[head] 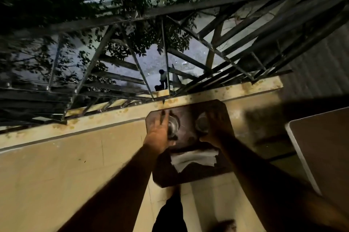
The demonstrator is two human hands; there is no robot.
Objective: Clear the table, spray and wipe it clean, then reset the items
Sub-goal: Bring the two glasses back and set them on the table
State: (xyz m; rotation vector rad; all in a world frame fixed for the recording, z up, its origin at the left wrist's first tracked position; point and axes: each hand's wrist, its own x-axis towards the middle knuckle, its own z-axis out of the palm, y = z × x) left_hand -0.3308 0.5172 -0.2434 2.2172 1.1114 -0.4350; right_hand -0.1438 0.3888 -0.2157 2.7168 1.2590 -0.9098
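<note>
Your forearms: two, bare, reaching forward over a yellowish floor.

Table [196, 178]: small, dark, worn brown top with clipped corners; lies directly under both of your hands, its far edge against a low stained ledge [113, 116].

Napkins [194, 159]: white paper, folded and crumpled, one corner hanging toward you; they lie on the table just nearer than both grips, between your wrists, apart from the fingers.

Left hand [158, 133]: the grip is curled round a clear glass [173, 126], round, smooth, seen from above; fingers wrap its left side, thumb nearer you. The glass sits just right of your palm, on or just above the table; contact with the top cannot be told.

Right hand [217, 127]: in deep shadow and blurred; fingers lie spread over a second clear glass [202, 124], to the left of your palm. Whether this grip is closed on it cannot be told.

Second table [321, 156]: dark top, pale edge, right of your right arm, well apart.

Railing [166, 73]: metal bars, thin and angled, rising from the ledge beyond both grips.

Beyond the railing: leafy branches [143, 42], and a person [163, 78] standing on pale ground far below.
</note>
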